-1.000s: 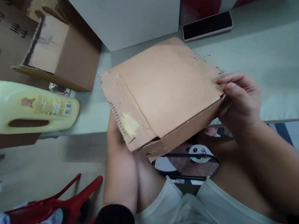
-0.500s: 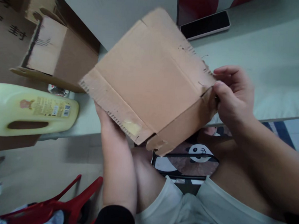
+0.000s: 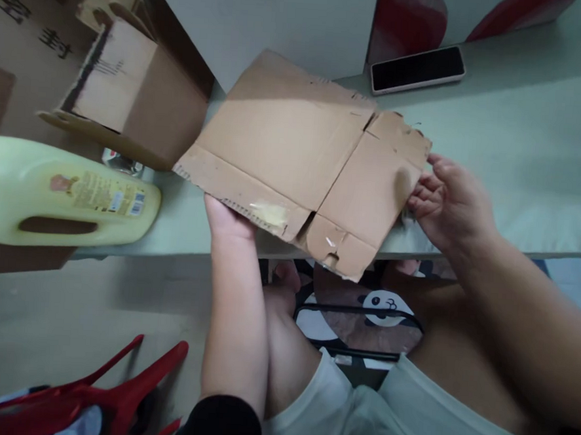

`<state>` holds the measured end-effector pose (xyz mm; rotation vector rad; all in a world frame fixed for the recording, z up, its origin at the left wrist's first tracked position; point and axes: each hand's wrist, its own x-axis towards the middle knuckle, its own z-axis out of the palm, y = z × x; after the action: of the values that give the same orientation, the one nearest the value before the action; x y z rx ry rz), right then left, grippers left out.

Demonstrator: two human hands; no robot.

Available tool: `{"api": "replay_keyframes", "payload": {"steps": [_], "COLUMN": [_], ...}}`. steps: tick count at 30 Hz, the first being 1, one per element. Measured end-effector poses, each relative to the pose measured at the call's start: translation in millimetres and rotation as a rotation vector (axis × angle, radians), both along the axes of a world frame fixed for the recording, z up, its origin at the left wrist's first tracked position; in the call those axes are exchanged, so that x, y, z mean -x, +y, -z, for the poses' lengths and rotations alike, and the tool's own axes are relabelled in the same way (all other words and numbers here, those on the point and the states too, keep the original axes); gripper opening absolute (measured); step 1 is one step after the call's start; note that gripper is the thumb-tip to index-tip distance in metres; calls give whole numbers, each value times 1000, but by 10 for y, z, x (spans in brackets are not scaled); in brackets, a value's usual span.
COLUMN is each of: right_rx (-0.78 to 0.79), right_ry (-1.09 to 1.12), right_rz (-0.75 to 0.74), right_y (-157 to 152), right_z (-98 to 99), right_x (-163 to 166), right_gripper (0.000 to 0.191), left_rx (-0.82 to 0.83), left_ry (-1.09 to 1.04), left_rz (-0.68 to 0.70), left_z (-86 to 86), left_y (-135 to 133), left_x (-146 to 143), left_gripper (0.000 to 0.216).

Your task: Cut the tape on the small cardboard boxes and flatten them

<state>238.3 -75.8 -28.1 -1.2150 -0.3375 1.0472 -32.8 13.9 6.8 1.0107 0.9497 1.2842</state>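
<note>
An opened-out cardboard box [image 3: 285, 138], brown with creases, slots and rough edges, hangs tilted above the pale green surface. A pale sticker [image 3: 268, 212] is on its near left edge. My left hand [image 3: 229, 219] holds it from below at that edge, with its fingers hidden under the board. At the right end, my right hand [image 3: 446, 197] has curled fingers at the edge of a smaller flap [image 3: 371, 180], which now lies nearly in line with the main panel.
A yellow jug [image 3: 70, 194] lies on the left, beside another cardboard box [image 3: 150, 97]. Towards the back is a dark-topped slim case [image 3: 418, 69] near a white panel [image 3: 283, 20]. A red chair frame [image 3: 127, 388] stands at lower left, and a panda-print seat [image 3: 340, 286] is below.
The right-hand flap has been folded outward and flattened. The cardboard has dropped and tilted towards the surface. My right hand has moved slightly downward with the flap edge.
</note>
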Motion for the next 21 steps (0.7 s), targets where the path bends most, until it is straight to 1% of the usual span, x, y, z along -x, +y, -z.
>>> {"api": "replay_keyframes", "payload": {"steps": [2, 5, 7, 9, 10, 12, 14, 15, 17, 19, 21], "right_rx": [11, 16, 11, -1, -8, -7, 6, 17, 41, 54, 86], "right_ry": [25, 10, -11, -39, -53, -72, -83, -85, -78, -58, -46], "right_rz": [-126, -285, -346, -375, -367, -350, -343, -350, -383, -406, -413], "right_y": [-45, -135, -172, -177, -172, -162, -177, -199, -270, -364, -468], "right_z": [-57, -99, -106, -109, -112, -126, -161, -188, -263, -363, -471], "right_x": [76, 203, 274, 321, 338, 370, 416, 450, 538, 642, 717], "right_gripper": [39, 40, 38, 45, 48, 43, 38, 39, 40, 45, 50], "left_rx": [0, 2, -31, -68, -77, -63, -20, 5, 48, 91, 143], "left_ry": [-6, 22, 15, 9, 8, 0, -36, -68, -147, -227, -298], "left_rz": [-64, -78, -77, -64, -62, -79, -132, -161, -190, -191, -187], "left_z": [5, -20, -47, -60, -53, -6, 68, 102, 140, 122, 54], "left_y": [23, 18, -9, -38, -45, -38, -5, 16, 50, 63, 47], "left_x": [9, 28, 59, 108, 136, 191, 230, 239, 228, 179, 107], "left_gripper": [70, 77, 78, 78, 76, 65, 45, 36, 25, 18, 14]}}
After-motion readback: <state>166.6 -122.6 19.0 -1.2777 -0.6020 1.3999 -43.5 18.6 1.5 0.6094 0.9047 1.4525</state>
